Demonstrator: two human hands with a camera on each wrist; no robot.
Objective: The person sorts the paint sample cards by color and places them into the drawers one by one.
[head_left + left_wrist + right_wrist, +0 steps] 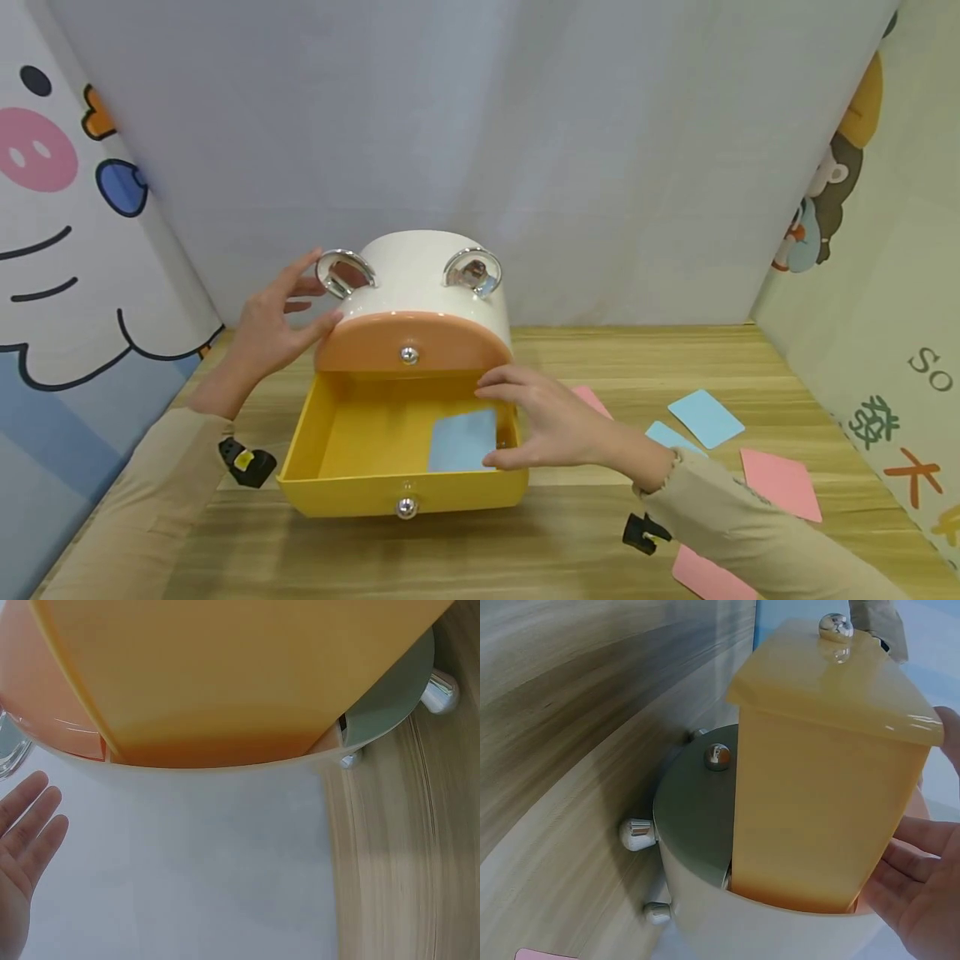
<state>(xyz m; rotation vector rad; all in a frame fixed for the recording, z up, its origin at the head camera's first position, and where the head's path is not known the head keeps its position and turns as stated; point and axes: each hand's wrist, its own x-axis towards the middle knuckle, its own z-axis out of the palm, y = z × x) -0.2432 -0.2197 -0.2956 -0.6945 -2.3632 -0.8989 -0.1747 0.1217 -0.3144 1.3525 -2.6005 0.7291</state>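
Observation:
A white rounded box (416,271) with two chrome loops and an orange upper drawer front (412,342) stands on the table. Its yellow lower drawer (360,433) is pulled out. My left hand (273,321) is spread at the box's left side, thumb at the edge of the orange front, other fingers beside the chrome loop. Over the drawer's right wall reaches my right hand (551,421), fingers and thumb apart. A light blue card (461,442) is at the drawer's right side, with the right thumb tip overlapping its edge.
Blue cards (707,418) and pink cards (782,483) lie on the wooden table (585,542) to the right, some partly behind the right arm. A pale curtain (600,167) hangs behind the box. Printed panels (862,317) stand on both sides.

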